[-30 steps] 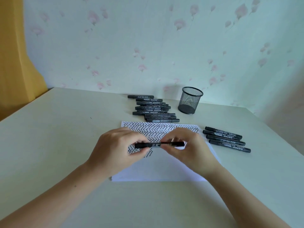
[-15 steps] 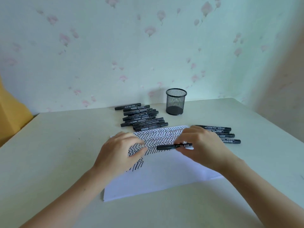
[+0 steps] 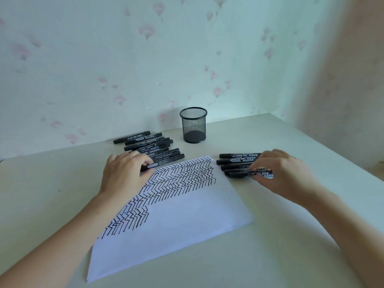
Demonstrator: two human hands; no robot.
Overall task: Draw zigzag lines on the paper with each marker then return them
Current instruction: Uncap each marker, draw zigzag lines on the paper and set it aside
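A black marker (image 3: 248, 174) is pinched by the right hand (image 3: 284, 173), beside the right-hand marker row (image 3: 239, 161). Another marker (image 3: 164, 162) is gripped by the left hand (image 3: 124, 175), at the zigzag-marked paper (image 3: 187, 215).

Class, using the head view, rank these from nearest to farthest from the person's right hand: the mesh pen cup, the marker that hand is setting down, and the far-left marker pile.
1. Marker, pinched by the right hand.
2. Mesh pen cup, behind, toward the wall.
3. Marker pile, across the paper, by the left hand.

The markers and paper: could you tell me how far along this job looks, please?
Done: zigzag rows fill the paper's upper part. In hand: the right hand sets a marker by the right group; the left hand touches the left pile. Left: that pile.
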